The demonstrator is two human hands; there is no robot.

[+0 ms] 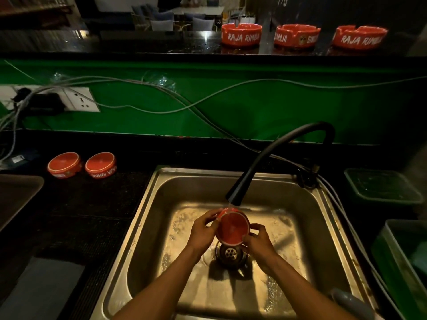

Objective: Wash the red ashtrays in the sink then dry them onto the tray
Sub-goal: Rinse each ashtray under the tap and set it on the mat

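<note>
I hold a red ashtray over the steel sink, tilted with its flat underside toward me, just under the black faucet spout where water runs onto it. My left hand grips its left rim and my right hand its lower right rim. Two red ashtrays lie upside down on the dark counter to the left. Three more red ashtrays stand upright on the raised bar top behind. A dark tray edge shows at far left.
The sink drain sits right below the held ashtray. Cables run along the green wall from a socket. A clear plastic container and a green bin stand right of the sink. A grey cloth lies at lower left.
</note>
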